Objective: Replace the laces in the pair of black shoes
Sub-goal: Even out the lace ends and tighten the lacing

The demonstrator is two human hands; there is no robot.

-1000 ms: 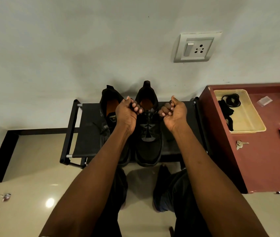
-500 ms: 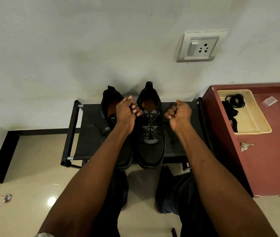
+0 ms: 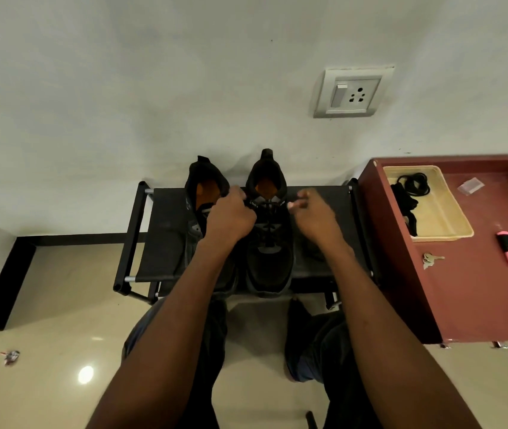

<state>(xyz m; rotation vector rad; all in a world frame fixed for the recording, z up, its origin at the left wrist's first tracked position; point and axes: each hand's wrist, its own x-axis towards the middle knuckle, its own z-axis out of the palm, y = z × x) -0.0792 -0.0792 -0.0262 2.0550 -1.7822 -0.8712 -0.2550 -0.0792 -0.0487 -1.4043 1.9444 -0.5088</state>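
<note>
Two black shoes (image 3: 269, 243) are seen side by side on a black rack (image 3: 166, 233) against the wall. The left hand (image 3: 231, 216) and the right hand (image 3: 316, 216) are held with curled fingers at the collar of the right shoe; a lace in them cannot be made out. Black laces (image 3: 413, 184) are kept in a tray (image 3: 444, 218) on a red table (image 3: 475, 292).

The right shoe (image 3: 269, 243) has tiny white letters on two small tabs near its opening, one on each side. They are too small and blurry to read. No other words, numbers or signs can be read anywhere.
</note>
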